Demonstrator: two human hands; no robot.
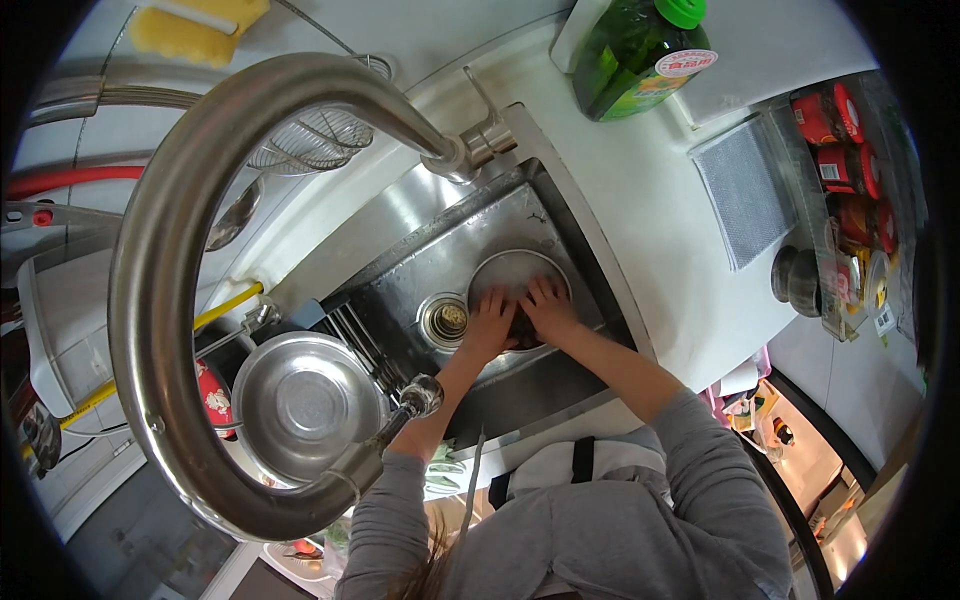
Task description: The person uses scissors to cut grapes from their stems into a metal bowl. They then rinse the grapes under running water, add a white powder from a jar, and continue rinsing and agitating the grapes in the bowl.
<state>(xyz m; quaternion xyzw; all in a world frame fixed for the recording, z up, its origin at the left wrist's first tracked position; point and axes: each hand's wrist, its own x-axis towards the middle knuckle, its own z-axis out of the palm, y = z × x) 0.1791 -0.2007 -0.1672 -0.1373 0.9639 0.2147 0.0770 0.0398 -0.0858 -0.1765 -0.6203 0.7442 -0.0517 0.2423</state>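
Note:
Both hands are down inside a round metal bowl [518, 268] in the steel sink. My left hand [490, 325] has its fingers apart over the bowl's left side, and my right hand [547, 309] spreads its fingers over the right side. Dark contents [522, 334] show between and under them; I cannot make out what they are. The drain strainer [450, 321] lies just left of the bowl. The large curved faucet [165, 265] arches across the left of the view, its spout end beside my left forearm.
A wide metal bowl [305, 400] sits beside the black rack [358, 340]. A green bottle [625, 65] stands on the back counter [660, 220]. A grey mat [745, 195] and a shelf of red jars [835, 150] are at the right, a yellow sponge [180, 35] at top left.

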